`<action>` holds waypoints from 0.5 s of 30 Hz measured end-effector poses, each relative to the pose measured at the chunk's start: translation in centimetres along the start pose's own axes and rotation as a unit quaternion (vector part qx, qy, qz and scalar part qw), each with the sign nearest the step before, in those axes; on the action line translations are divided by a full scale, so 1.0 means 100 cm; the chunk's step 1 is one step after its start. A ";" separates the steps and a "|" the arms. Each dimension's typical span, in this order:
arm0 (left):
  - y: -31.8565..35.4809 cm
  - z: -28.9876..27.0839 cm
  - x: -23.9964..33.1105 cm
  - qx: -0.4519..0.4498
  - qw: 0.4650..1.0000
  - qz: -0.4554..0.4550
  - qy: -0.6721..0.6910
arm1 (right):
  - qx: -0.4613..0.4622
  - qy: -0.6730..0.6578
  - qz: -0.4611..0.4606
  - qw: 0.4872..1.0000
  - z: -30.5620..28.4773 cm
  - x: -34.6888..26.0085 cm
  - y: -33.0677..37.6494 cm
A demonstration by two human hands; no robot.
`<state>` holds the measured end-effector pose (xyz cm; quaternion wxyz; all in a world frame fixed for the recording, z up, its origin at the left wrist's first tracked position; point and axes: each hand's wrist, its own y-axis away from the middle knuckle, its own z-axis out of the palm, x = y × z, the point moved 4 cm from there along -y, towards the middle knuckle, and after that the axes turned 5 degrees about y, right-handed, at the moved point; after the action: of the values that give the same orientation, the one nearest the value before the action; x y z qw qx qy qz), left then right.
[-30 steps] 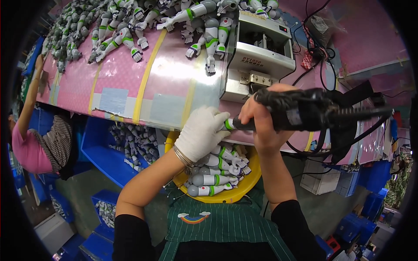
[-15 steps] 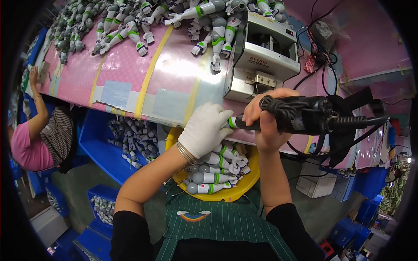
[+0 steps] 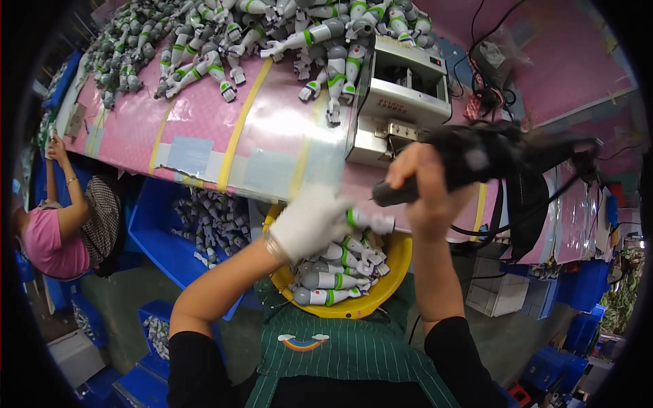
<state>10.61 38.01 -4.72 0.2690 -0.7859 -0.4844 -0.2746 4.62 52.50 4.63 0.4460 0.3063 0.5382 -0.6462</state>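
The gloved left hand (image 3: 309, 221) grips a toy part (image 3: 371, 220) above a yellow bowl (image 3: 391, 275) of toy parts; the right hand (image 3: 428, 194) grips a black driver (image 3: 469, 160). A blue bin (image 3: 156, 241) left holds more.

A white knitted cloth glove covers the left hand (image 3: 309, 223); the right hand (image 3: 428, 197) is bare. The toy figure part (image 3: 371, 220) and those in the yellow plastic basin (image 3: 398, 262) look like glossy plastic. The electric screwdriver (image 3: 469, 160) is matt black. At 12 o'clock, a pink sheet covers the bench (image 3: 204, 129).
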 end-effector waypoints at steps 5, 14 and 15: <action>0.022 -0.020 0.033 -0.108 0.985 0.078 0.110 | -0.033 0.026 -0.113 0.993 -0.017 -0.037 -0.046; -0.151 -0.088 -0.063 0.176 0.830 0.205 -0.488 | 0.024 0.062 -0.128 0.990 0.005 -0.018 -0.062; -0.154 -0.087 -0.067 0.176 0.830 0.207 -0.487 | 0.026 0.095 -0.112 0.989 0.007 -0.014 -0.060</action>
<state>-7.43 33.85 -0.80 0.1827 -0.8392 -0.4183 0.2956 -0.23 52.26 8.53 0.3095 0.3151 0.5922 -0.6739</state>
